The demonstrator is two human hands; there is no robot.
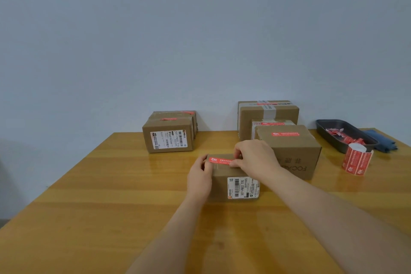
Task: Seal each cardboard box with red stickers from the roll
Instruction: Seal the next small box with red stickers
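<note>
While both hands [255,155] press one sticker [220,160], six boxes [235,184] stand.

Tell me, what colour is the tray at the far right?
Dark grey, nearly black tray, seen in the head view.

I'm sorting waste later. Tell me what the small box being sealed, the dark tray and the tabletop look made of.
Small box: brown matte cardboard, folded edges, paper label stuck on.
Dark tray: smooth dark grey with a rolled rim; plastic or coated metal, cannot tell.
Tabletop: yellowish wood or wood-look laminate, glossy, showing grain and reflections.
</note>
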